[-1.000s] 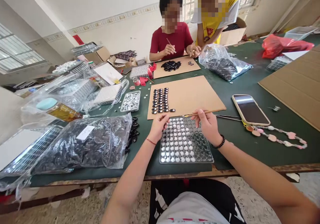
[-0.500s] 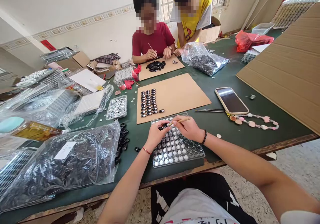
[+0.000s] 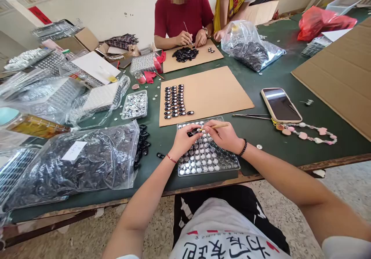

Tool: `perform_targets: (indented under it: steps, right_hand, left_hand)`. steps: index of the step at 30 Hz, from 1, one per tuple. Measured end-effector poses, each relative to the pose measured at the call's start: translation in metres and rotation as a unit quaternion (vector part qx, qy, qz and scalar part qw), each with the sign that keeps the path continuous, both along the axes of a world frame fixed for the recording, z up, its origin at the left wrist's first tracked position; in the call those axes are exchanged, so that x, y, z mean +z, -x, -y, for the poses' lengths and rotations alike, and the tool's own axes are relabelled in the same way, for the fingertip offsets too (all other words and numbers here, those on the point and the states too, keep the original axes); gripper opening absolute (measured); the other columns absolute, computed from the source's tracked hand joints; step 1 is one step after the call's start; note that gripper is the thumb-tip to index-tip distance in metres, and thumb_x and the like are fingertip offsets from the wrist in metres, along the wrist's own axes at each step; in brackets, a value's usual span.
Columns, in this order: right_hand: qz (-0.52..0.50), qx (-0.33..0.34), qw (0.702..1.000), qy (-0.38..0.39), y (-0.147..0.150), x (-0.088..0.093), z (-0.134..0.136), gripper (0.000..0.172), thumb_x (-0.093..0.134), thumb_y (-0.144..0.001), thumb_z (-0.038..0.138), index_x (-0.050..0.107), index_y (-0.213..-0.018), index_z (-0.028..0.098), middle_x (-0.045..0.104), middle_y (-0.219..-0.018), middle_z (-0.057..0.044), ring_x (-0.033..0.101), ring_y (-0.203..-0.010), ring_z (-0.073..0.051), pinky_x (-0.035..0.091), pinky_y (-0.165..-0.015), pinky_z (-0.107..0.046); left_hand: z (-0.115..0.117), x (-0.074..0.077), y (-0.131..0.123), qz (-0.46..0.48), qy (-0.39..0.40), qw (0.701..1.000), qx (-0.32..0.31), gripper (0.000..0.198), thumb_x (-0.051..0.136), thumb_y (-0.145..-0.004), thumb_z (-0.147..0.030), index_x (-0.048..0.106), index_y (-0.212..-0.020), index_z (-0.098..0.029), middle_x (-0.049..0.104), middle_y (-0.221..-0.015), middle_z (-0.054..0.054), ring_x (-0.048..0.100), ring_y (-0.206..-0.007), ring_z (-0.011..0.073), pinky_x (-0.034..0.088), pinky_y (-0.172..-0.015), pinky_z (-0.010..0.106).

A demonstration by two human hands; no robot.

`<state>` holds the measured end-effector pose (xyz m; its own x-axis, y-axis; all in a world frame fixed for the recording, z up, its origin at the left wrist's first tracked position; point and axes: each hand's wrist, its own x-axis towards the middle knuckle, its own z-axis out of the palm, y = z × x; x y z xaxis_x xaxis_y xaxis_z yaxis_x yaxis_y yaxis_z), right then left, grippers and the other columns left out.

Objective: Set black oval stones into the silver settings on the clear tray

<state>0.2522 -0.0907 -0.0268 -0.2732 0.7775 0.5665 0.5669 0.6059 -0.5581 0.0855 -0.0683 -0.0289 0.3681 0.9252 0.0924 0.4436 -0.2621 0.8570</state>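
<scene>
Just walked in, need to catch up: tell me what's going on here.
The left hand pinches a small black piece above the clear tray of silver discs; the right hand holds a thin wooden stick to it. Rows of black pieces lie on the cardboard sheet beyond. Across the table, a person in red works over another black pile.

Bag label (image 3: 74,151) scribble, shirt (image 3: 220,232) characters, both illegible

Your left hand (image 3: 183,140) pinching a black piece (image 3: 191,132), your right hand (image 3: 224,136) gripping a stick (image 3: 216,126) beside it, tray (image 3: 228,165) beneath.
</scene>
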Motion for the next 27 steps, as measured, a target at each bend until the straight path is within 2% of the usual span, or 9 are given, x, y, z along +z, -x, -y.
perform_targets:
  steps: [15, 27]
  right_hand:
    - [-0.002, -0.001, 1.000, 0.017, -0.0007, -0.0018, 0.0034, 0.021, 0.039, -0.086, 0.030, 0.056, -0.081, 0.018, 0.061, -0.070, -0.003, 0.054, -0.062, -0.013, 0.039, -0.056, -0.023]
    - [0.013, 0.006, 1.000, -0.008, 0.0007, -0.0019, 0.0044, 0.019, 0.039, -0.086, 0.027, 0.055, -0.081, 0.018, 0.060, -0.067, -0.003, 0.052, -0.057, -0.011, 0.037, -0.054, -0.023]
  left_hand:
    - [-0.0003, -0.0032, -0.0003, 0.031, 0.019, 0.999, 0.012, 0.026, 0.063, -0.066, -0.030, 0.063, -0.089, -0.018, 0.065, -0.092, 0.004, 0.058, -0.084, 0.0164, 0.045, -0.079, 0.029]
    - [0.0018, 0.0020, 0.0017, 0.040, 0.027, 0.999, 0.001, 0.027, 0.059, -0.070, -0.033, 0.064, -0.091, -0.018, 0.064, -0.094, 0.005, 0.058, -0.085, 0.0165, 0.045, -0.075, 0.027]
